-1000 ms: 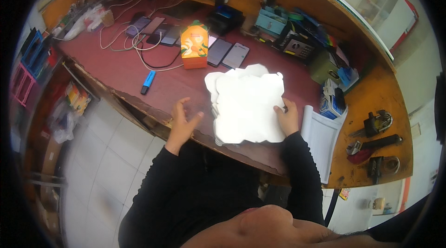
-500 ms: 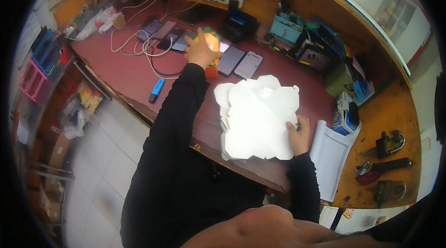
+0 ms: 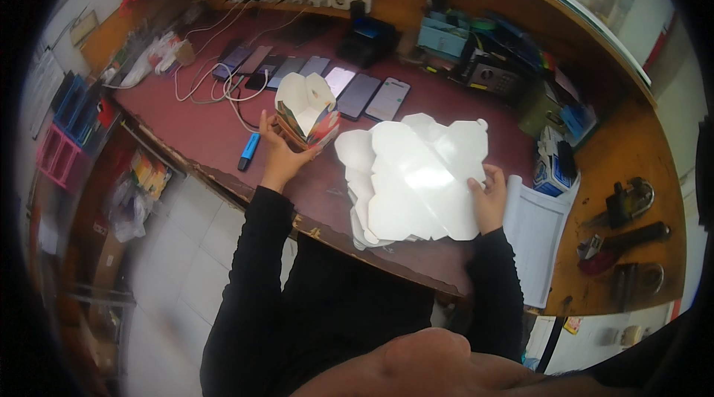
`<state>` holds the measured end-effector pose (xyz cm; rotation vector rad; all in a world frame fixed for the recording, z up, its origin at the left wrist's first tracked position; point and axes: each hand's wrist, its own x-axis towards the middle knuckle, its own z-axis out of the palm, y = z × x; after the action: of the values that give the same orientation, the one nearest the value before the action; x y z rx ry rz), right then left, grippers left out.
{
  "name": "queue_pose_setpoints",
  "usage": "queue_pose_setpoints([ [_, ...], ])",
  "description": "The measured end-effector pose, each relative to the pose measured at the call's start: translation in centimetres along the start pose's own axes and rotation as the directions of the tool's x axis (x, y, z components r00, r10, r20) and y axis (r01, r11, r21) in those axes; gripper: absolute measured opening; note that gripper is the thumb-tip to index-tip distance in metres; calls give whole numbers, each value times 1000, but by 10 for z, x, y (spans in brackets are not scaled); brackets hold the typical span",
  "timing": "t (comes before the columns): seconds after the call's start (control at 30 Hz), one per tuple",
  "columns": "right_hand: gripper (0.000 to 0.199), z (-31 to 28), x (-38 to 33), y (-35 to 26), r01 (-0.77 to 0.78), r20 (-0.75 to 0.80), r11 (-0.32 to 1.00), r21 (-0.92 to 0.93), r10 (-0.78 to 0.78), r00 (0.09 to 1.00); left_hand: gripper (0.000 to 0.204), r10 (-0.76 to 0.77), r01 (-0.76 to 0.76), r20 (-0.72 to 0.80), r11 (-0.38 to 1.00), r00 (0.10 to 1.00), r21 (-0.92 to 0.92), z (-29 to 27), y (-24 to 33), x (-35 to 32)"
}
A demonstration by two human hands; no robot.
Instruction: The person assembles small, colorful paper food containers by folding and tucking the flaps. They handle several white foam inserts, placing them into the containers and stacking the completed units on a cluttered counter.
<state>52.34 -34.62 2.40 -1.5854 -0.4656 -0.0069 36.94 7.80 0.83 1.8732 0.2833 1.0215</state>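
Note:
My left hand (image 3: 285, 157) holds a small partly folded cardboard box (image 3: 303, 103), its fingers spread around the sides. The box has a white inside and a coloured print in orange, green and red outside; its flaps stand up. A stack of flat white cardboard box blanks (image 3: 428, 178) with notched, rounded edges lies at the front of the table. At the stack's right edge, my right hand (image 3: 489, 198) grips the top blank, thumb over the rim and fingers curled beside it.
Several phones (image 3: 362, 94) lie in a row behind the box, with white cables (image 3: 195, 88) at their left. A blue highlighter (image 3: 250, 152) lies left of my left hand. An open notebook (image 3: 537, 237), padlocks (image 3: 629, 202) and a wrench (image 3: 625, 247) are at the right.
My left hand has come back toward me and turned the box, so its white inside now shows. My right hand stays at the stack's edge. The view has shifted slightly.

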Motion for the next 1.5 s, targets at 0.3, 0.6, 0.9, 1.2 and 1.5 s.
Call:
queue_pose_setpoints([
  [0.3,50,6,-3,-15,168,34,504,-848,-263,964,116,84,-67,-86,981,993,183,-8,-9,-15],
  [0.6,124,55,-159,-157,514,172,858,-2,-506,845,136,214,-49,347,903,913,-427,38,89,-110],
  [0.9,120,-83,-340,-154,63,-497,979,-193,-153,854,136,466,278,758,734,457,-619,80,215,-176],
  [1.2,89,-121,-353,-150,6,-522,999,-45,-29,853,83,285,491,866,731,411,-474,79,213,-201],
  [1.5,117,-45,-213,-120,217,-350,976,-10,-207,913,85,149,305,894,905,422,-295,50,206,-206],
])
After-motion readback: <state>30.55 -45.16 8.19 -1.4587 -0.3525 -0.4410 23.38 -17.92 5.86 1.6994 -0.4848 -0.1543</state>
